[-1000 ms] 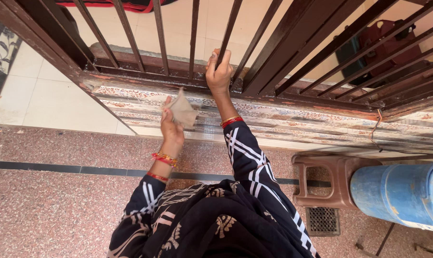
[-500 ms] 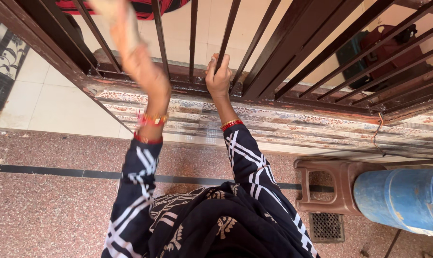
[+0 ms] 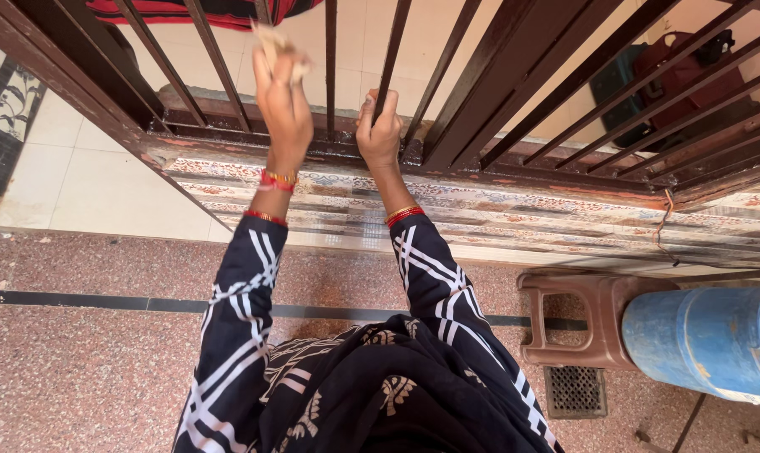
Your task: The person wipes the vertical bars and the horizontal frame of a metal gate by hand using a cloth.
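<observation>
A dark brown metal railing (image 3: 472,92) with slanted bars runs across the top of the head view. My left hand (image 3: 283,105) is raised against one bar and holds a small tan cloth (image 3: 273,40) pressed to it. My right hand (image 3: 378,130) is closed around a neighbouring bar (image 3: 393,50) near its foot. Both wrists wear red and gold bangles, and my sleeves are black with white stripes.
A patterned tiled ledge (image 3: 514,214) lies under the railing. At the right stand a brown plastic stool (image 3: 577,323) and a blue drum (image 3: 707,340) on its side, by a floor drain grate (image 3: 575,391). The floor is speckled reddish stone; a dark bag (image 3: 674,71) sits beyond the bars.
My left hand has gone up from the ledge to the bars with the cloth, then come a little lower and rightward. The right hand has kept its hold on its bar.
</observation>
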